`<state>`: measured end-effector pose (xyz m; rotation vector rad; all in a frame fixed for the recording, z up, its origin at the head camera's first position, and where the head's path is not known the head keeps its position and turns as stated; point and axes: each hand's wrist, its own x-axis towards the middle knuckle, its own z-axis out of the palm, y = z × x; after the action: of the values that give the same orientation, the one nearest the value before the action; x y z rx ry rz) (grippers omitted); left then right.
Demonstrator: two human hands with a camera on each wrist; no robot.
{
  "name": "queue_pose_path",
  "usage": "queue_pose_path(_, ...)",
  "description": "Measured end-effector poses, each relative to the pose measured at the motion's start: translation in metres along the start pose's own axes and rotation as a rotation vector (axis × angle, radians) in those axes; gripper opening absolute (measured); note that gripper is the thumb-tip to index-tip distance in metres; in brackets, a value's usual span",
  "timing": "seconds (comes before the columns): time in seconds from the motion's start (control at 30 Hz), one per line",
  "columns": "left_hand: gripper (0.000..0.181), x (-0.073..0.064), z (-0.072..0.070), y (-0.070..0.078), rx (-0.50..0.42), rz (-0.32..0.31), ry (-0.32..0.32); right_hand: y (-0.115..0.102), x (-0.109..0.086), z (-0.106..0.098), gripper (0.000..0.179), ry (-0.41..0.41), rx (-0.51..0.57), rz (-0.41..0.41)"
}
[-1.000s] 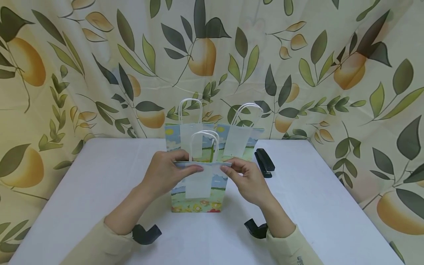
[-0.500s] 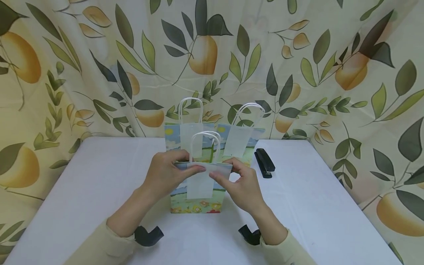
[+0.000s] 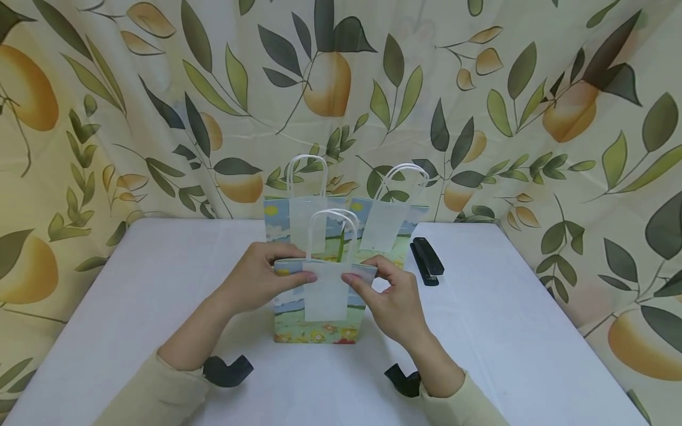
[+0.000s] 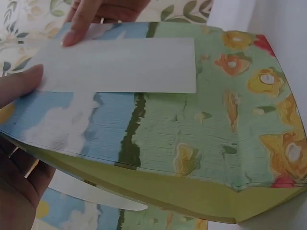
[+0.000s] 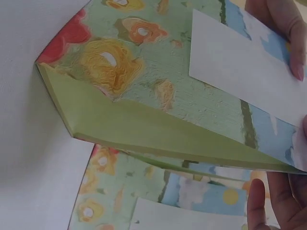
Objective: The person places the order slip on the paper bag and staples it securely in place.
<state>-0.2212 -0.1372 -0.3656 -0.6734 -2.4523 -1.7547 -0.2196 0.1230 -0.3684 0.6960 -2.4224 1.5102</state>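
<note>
A small paper gift bag (image 3: pixel 290 332) with a sky-and-flowers print stands upright on the table in the head view. White rope handles (image 3: pixel 333 213) rise from its top, and a blank white card (image 3: pixel 325 302) covers the middle of its front. My left hand (image 3: pixel 258 278) pinches the top edge on the left, thumb in front and fingers behind. On the right, my right hand (image 3: pixel 396 299) pinches the same edge, its thumb on the card's border. Both wrist views show the bag's folded green side (image 4: pixel 192 189) and the card (image 4: pixel 120 67) up close.
Behind it stand two matching bags, one at left (image 3: pixel 277 225) and one at right (image 3: pixel 412 218), each with a white card and handles. A black stapler (image 3: pixel 426 261) lies right of them. A patterned curtain (image 3: pixel 373 136) hangs behind the white table (image 3: pixel 479 331).
My right thumb has moved inward from the bag's right corner onto the card's border. My left hand has shifted slightly left along the top edge. The other bags and the stapler stay put.
</note>
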Motion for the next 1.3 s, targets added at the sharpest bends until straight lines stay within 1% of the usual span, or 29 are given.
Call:
queue_pose_path(0.13,0.016,0.000,-0.001,-0.003,-0.023,0.047,-0.021,0.000,0.000,0.000,0.017,0.004,0.005,-0.006)
queue_pose_path(0.23,0.013,0.000,0.000,-0.005,-0.043,0.054,-0.027,0.001,0.000,0.001,0.018,0.009,0.006,-0.010)
queue_pose_path(0.37,0.010,-0.001,0.001,-0.007,-0.023,0.078,-0.045,0.002,-0.001,0.002,0.018,0.014,0.008,-0.008)
queue_pose_path(0.47,0.011,-0.002,0.001,-0.008,0.004,0.100,-0.059,0.002,-0.001,0.003,0.018,0.017,0.000,0.003)
queue_pose_path(0.63,0.014,-0.002,0.003,-0.006,-0.004,0.109,-0.071,0.002,-0.002,0.002,0.020,0.028,-0.017,0.011)
queue_pose_path(0.77,0.016,-0.001,0.005,-0.004,0.011,0.134,-0.052,0.001,-0.002,0.001,0.021,0.032,-0.025,0.014)
queue_pose_path(0.97,0.013,0.000,0.010,-0.008,0.071,0.219,-0.002,0.001,-0.001,0.001,0.022,0.018,-0.026,0.026)
queue_pose_path(1.1,0.009,0.000,0.011,-0.009,0.113,0.270,0.008,0.001,-0.001,0.000,0.022,0.014,-0.029,0.017)
queue_pose_path(1.3,0.004,0.002,0.011,-0.010,0.144,0.338,0.024,0.001,0.000,-0.001,0.023,0.009,-0.035,0.022)
